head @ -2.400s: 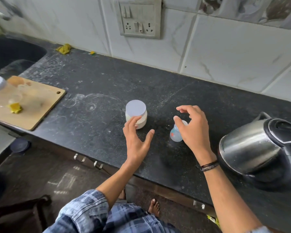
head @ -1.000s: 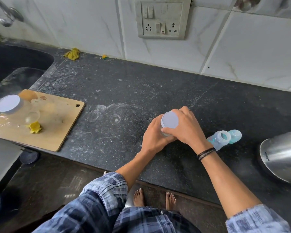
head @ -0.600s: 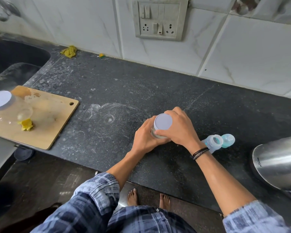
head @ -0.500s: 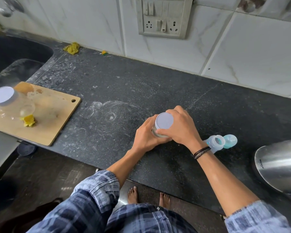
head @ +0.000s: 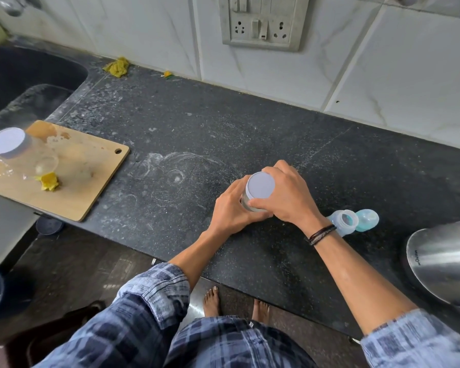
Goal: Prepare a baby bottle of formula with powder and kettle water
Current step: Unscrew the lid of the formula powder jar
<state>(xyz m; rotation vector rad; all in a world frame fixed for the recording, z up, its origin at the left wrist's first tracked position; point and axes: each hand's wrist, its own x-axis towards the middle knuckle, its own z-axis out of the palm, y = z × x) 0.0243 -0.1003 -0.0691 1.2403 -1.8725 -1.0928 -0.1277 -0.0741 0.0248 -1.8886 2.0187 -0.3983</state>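
A small powder jar with a flat pale lid (head: 260, 185) stands on the black counter (head: 223, 128). My left hand (head: 230, 211) wraps around the jar's body from the left. My right hand (head: 286, 197) grips the lid's rim from the right. The open baby bottle (head: 341, 223) stands just right of my right wrist, with its teal cap (head: 367, 219) beside it. The steel kettle (head: 444, 264) sits at the right edge, partly cut off.
A wooden cutting board (head: 72, 176) lies at the left with another lidded jar (head: 7, 142), a clear glass (head: 44, 164) and a yellow scrap on it. A dark sink (head: 24, 75) is at the far left. A wall socket panel (head: 262, 22) is behind.
Both hands closed on the jar after the bottle was set down at the right. Over the last second they stay on the jar and lid; only the camera shifts slightly.
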